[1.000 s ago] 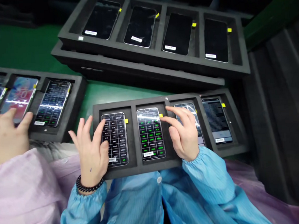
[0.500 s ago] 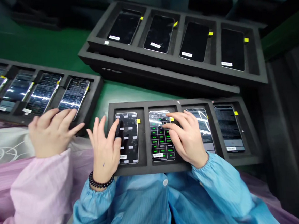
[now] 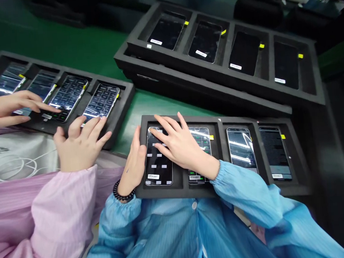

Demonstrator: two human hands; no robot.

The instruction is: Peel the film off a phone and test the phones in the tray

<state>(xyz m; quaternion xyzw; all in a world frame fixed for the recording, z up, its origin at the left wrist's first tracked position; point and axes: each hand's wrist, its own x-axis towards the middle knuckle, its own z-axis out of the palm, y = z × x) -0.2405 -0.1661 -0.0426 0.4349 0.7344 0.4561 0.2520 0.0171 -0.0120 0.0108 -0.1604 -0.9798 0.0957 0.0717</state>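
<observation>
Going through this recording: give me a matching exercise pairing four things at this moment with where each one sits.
Things
1. Blue-sleeved left hand
2. Blue-sleeved right hand
3. Black beaded bracelet
4. Co-worker's pink-sleeved hand

Places
A. Around the left wrist
B. Near a glossy phone in the left black foam tray
C. Against the edge of the black-screened phone with white labels
D. Spread across that same phone's top

Pairs: 1-C, 2-D, 3-A, 4-B
</observation>
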